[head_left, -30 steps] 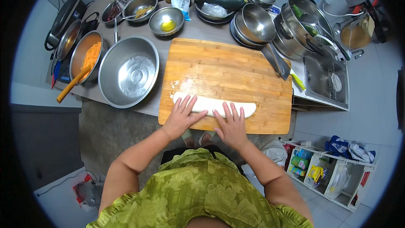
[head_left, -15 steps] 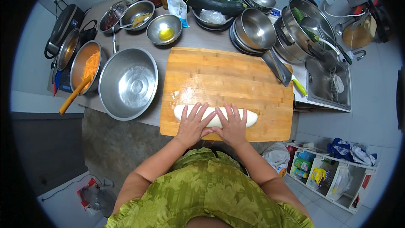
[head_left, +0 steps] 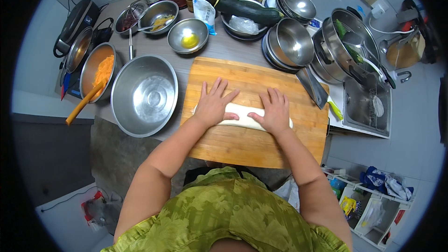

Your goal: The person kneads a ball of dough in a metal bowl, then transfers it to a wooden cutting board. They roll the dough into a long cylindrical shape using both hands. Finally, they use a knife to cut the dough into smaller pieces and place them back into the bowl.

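A long white dough log (head_left: 243,117) lies crosswise on the wooden cutting board (head_left: 233,147). My left hand (head_left: 213,106) rests flat over its left part, fingers spread and pointing away, with the thumb along the dough. Over the right part lies my right hand (head_left: 275,115), palm down, fingers stretched out and thumb turned inward. The middle of the log shows between my two thumbs. Both palms hide parts of the dough.
Left of the board stands a large steel bowl (head_left: 121,100), beside a bowl of shredded orange food (head_left: 105,69) with a wooden handle. Behind is a small bowl with yellow liquid (head_left: 179,45). A cleaver (head_left: 317,91) lies at the board's right edge, near the sink (head_left: 357,123).
My hands have moved farther from my body and wider apart. Under them the dough log has rolled away from me across the board. The whole view has shifted slightly.
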Available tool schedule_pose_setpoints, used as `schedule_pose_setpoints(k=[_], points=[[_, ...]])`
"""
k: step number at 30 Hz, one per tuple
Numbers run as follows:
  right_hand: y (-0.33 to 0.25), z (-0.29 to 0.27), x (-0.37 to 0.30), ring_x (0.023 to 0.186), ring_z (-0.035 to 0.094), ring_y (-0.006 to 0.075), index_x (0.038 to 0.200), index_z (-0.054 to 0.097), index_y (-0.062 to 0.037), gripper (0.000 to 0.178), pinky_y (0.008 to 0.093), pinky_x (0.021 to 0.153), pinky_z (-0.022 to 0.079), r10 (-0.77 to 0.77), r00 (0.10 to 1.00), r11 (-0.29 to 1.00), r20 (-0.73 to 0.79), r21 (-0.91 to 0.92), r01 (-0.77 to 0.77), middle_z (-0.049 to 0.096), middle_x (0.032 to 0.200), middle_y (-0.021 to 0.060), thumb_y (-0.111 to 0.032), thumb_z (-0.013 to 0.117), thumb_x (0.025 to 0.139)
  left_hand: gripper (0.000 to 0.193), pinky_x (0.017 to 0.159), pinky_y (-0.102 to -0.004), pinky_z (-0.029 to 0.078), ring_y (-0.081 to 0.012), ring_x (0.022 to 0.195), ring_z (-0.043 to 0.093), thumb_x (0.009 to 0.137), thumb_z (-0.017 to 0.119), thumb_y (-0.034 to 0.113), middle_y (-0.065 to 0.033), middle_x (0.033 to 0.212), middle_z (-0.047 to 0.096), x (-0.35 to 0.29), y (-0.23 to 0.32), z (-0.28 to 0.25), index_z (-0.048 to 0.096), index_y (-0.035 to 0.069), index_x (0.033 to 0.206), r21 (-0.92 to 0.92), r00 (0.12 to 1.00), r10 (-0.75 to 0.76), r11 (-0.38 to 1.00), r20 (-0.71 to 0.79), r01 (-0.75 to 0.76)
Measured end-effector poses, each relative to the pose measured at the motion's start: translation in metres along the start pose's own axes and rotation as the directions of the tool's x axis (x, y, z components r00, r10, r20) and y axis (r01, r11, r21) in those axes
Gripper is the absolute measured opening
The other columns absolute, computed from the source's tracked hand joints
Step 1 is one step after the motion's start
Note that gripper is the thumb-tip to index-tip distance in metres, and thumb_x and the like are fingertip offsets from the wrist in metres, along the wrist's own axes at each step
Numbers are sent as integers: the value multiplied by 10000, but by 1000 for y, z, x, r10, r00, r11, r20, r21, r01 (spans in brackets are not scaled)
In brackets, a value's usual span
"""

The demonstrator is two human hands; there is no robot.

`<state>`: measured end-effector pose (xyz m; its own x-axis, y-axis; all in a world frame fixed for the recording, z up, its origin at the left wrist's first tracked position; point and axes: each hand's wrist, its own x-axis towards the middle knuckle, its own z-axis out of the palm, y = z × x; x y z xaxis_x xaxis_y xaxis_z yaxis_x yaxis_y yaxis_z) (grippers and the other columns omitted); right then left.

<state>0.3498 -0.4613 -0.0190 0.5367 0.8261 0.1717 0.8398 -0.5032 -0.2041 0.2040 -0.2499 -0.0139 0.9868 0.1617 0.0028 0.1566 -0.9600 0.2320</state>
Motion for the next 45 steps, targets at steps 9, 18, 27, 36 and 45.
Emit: schedule_pose_setpoints(k=[9,18,27,36,45], points=[[26,6,51,1428,362,368,1346,625,-101,728,609,1164,230,-102,992,995,-69,-23,100,457,1502,207,-622,657,837,987,1159,-723,106,-413,1532,161,735,620,796,-203,1623,282,48,-21,1,442,244,1533,41,999,46,998,-25,-45],[-15,-8,-25,1460,287,443,1441,560,-157,686,677,1142,211,-45,997,999,55,-27,47,373,1564,217,-546,639,881,656,1165,-623,247,-413,1439,353,906,601,553,-232,1469,477,-14,-1,8,489,302,1502,-3,957,282,959,-62,-282],[-66,-16,-147,1454,297,452,1476,501,-154,678,668,1163,180,-41,993,999,108,19,40,348,1561,237,-354,720,865,626,1119,-640,317,-430,1404,409,921,584,149,-226,1539,405,-116,22,10,475,368,1497,-9,939,307,950,-154,-312],[-127,-23,-163,1488,259,444,1493,453,-104,716,709,1156,133,-45,997,988,62,150,36,297,1594,245,-345,714,870,626,1154,-680,203,-319,1492,330,966,612,326,-135,1617,337,-167,49,10,398,228,1545,-197,978,191,959,-87,-204],[-112,25,-81,1369,410,392,1478,468,-150,838,682,1107,245,-79,994,995,-81,-73,73,443,1476,180,-583,710,803,777,1153,-633,236,-328,1426,399,858,622,564,-140,1520,457,-100,23,15,449,188,1516,-128,987,26,991,-158,-47]])
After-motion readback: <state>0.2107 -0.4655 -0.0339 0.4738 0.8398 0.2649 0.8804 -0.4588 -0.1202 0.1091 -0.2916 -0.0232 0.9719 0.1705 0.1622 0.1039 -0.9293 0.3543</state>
